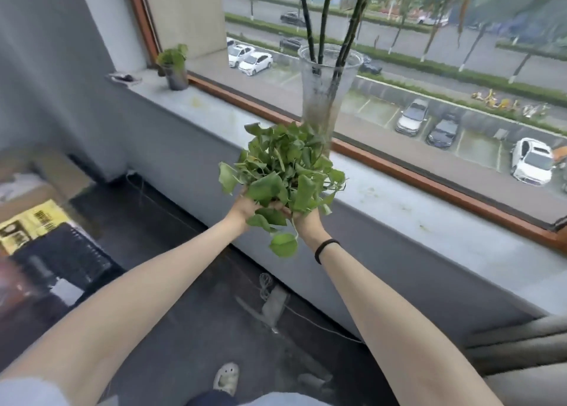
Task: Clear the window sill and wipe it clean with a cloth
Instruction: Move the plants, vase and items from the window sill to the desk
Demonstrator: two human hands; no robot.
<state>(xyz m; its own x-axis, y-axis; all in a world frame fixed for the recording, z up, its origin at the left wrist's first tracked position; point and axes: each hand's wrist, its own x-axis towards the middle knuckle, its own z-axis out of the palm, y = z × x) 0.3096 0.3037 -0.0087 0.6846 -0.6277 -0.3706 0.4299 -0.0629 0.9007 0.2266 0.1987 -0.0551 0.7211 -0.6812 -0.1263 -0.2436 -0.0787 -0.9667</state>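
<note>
Your left hand (242, 206) and right hand (306, 221) cup a leafy plant (282, 166) from below, gripping it together just off the near edge of the window sill (399, 209); leaves hide its pot. At twelve o'clock, behind the leaves, a tall glass vase (325, 86) of stems stands on the sill. Farther, at eleven o'clock, sits a small potted plant (175, 64).

I see the window sill (399, 200) as matt grey stone-like slab, stained and dusty; window frame (383, 163) brown, wood-look, slight sheen; tall vase (325, 83) clear glass or plastic, cloudy; leafy plant (282, 172) smooth waxy leaves
</note>
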